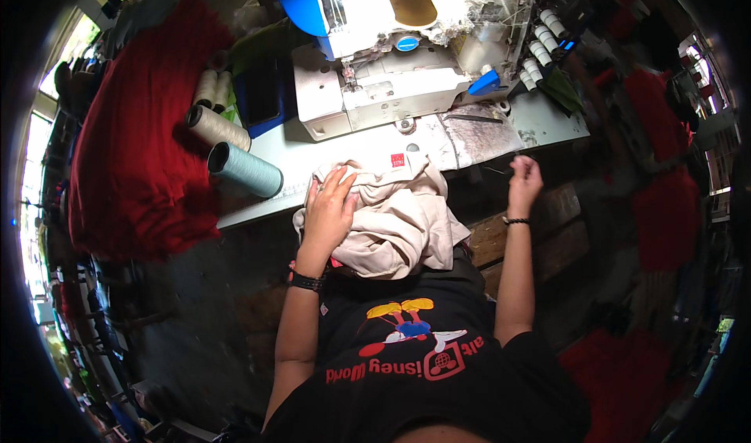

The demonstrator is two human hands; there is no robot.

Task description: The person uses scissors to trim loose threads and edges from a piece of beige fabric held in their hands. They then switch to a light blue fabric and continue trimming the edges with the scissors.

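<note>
A cream-coloured cloth garment (418,220) lies bunched over my lap and the table's front edge. A small red label (398,160) shows at its upper edge. My left hand (329,214) rests flat on the garment's left side, fingers stretched out. Off to the right, apart from the cloth, my right hand (525,182) is raised with its fingers pinched together. Whatever may be between those fingertips is too small to make out. Beyond the garment stands a white sewing machine (391,91) with blue parts.
Left of the garment, a light-blue thread cone (249,171) and a beige thread cone (219,127) lie on the white table (274,152). A large heap of red cloth (141,145) fills the left. Several white spools (540,52) stand right of the machine, near dark tweezers (473,118).
</note>
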